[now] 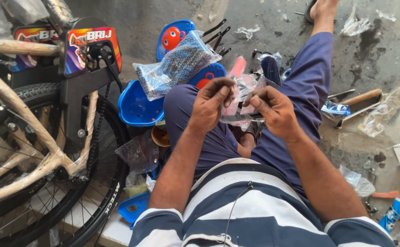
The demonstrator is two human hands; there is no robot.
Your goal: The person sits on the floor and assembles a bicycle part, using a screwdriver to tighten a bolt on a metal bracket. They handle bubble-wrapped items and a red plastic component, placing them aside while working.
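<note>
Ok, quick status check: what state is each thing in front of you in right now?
Left hand: pinching the clear plastic packet.
Right hand: pinching the same packet.
Clear plastic packet: held up between both hands, over the lap.
Bicycle: frame wrapped in plastic, rear wheel on.
Blue plastic basket: lying on the ground, open side up.
Wrapped blue bundle: sealed, resting on the blue parts.
Hammer: lying on the floor.

A bicycle wheel (35,151) with a wrapped tan frame (21,137) stood at the left; blue plastic baskets (138,107) lay beside it on the concrete floor (163,13), a bag of blue parts (177,66) resting on them; a wooden-handled hammer (360,97) lay at the right among scraps of clear plastic wrap (383,112).
</note>
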